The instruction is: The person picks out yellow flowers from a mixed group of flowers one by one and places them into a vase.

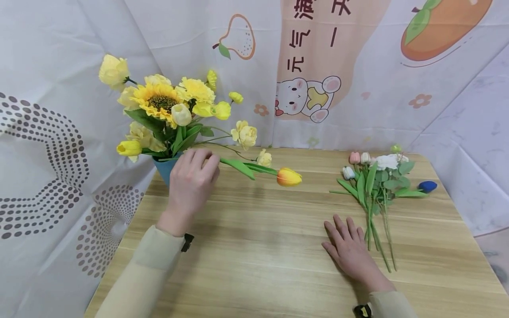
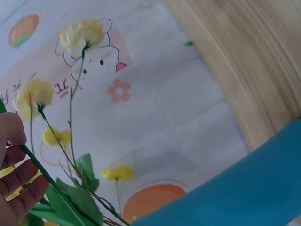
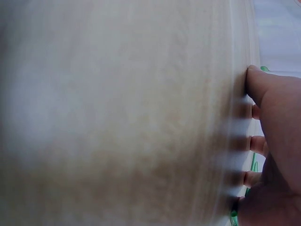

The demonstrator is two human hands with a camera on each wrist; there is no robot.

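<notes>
At the blue vase (image 1: 161, 169), my left hand (image 1: 195, 173) pinches the green stem of an orange-yellow tulip (image 1: 289, 177). The tulip's bloom points right, above the table. Thumb and fingertips meet around that stem (image 2: 41, 170) in the left wrist view. Yellow flowers fill the vase, among them a sunflower (image 1: 161, 100), a pale tulip (image 1: 181, 115) and a yellow tulip (image 1: 129, 148). My left hand covers part of the vase. With fingers spread, my right hand (image 1: 351, 252) rests on the wooden table, left of the loose flower stems.
On the table (image 1: 262, 256), at the right, lies a loose bunch with a white flower (image 1: 386, 162), a pink tulip (image 1: 355, 157) and a blue tulip (image 1: 427, 187). A printed cloth (image 1: 238, 88) hangs behind the table. Thin yellow-flowered branches lean rightward from the vase.
</notes>
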